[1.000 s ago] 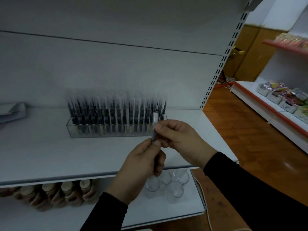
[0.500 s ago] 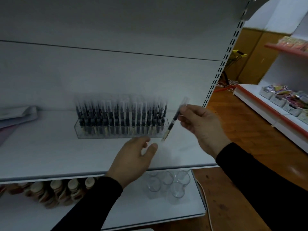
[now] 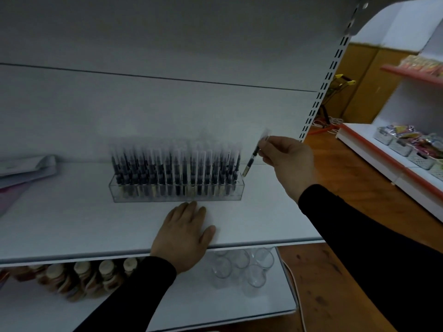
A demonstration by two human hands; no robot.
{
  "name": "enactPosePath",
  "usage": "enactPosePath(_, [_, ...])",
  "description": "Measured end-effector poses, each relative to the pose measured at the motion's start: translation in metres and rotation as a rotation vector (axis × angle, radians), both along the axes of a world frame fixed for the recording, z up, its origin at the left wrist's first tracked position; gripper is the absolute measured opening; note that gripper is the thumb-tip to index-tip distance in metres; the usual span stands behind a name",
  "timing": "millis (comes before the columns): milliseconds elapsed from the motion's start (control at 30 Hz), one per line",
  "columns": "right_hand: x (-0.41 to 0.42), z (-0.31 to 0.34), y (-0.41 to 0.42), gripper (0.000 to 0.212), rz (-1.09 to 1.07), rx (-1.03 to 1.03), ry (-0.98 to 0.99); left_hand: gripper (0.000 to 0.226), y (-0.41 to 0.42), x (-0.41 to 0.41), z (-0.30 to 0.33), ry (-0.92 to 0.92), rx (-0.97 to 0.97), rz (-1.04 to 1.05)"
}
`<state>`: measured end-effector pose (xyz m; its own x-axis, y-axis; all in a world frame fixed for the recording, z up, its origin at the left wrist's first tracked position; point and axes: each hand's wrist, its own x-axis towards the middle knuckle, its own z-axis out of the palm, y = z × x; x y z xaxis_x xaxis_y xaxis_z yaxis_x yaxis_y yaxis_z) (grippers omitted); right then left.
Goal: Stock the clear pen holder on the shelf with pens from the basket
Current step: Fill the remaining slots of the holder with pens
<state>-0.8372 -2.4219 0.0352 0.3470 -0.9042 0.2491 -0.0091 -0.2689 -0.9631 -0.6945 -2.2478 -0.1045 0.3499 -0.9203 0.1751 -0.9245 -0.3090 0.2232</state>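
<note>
The clear pen holder (image 3: 177, 194) stands on the white shelf (image 3: 72, 224), packed with several upright dark pens. My right hand (image 3: 288, 161) pinches one pen (image 3: 253, 158) near its clear cap, tilted, its tip just above the holder's right end. My left hand (image 3: 184, 236) lies flat on the shelf in front of the holder, fingers spread, fingertips close to its front wall. The basket is not in view.
Papers (image 3: 26, 168) lie at the shelf's left. Below, brown bottles (image 3: 72, 279) and clear cups (image 3: 242, 267) stand on the lower shelf. A slotted upright (image 3: 323, 85) bounds the shelf on the right. Another rack with baskets of goods (image 3: 412, 147) stands across the wooden floor.
Both hands held the pen together; then my left hand let go and dropped flat onto the shelf. My right hand carried the pen right and up to the holder's right end.
</note>
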Motion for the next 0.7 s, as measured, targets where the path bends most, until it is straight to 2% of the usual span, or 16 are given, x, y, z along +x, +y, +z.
enactPosePath(367, [0.013, -0.012, -0.002, 0.017, 0.0, -0.006, 0.049, 0.072, 0.001, -0.001, 0.002, -0.006, 0.026, 0.023])
enactPosePath(500, [0.018, -0.013, -0.001, 0.007, -0.017, -0.072, 0.091, 0.062, 0.0, -0.001, 0.0, -0.048, 0.0, 0.023])
enactPosePath(700, [0.016, -0.017, -0.002, 0.011, -0.054, -0.163, 0.199, 0.06, -0.001, -0.001, -0.003, -0.065, -0.041, 0.007])
